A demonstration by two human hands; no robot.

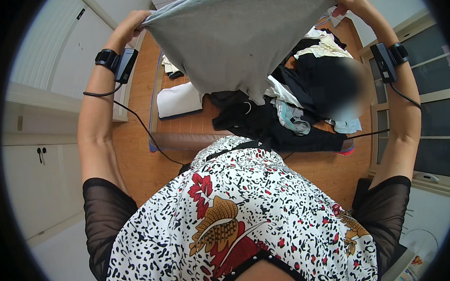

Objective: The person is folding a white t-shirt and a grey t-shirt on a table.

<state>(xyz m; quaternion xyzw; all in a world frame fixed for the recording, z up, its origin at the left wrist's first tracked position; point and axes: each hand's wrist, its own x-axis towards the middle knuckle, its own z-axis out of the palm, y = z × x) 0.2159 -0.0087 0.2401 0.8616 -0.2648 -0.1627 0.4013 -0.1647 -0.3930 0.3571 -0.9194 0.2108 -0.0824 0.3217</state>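
A grey cloth garment [231,41], its exact kind unclear, hangs stretched between my raised hands at the top of the view. My left hand [133,24] is closed on its upper left corner, and my right hand [350,2] grips the upper right corner. The lower edge of the garment droops in loose folds over the bed. Under and beside it lie a folded white cloth [179,100] on the left and a heap of black clothes [274,124] on the right. The garment hides part of the bed behind it.
A low bed with a brown mat [185,140] stands in front of me. Light and dark clothes [326,45] are piled on its right side. White cabinets [43,181] line the left, and a glass-paned door [433,78] is on the right. Cables run from both wrist devices.
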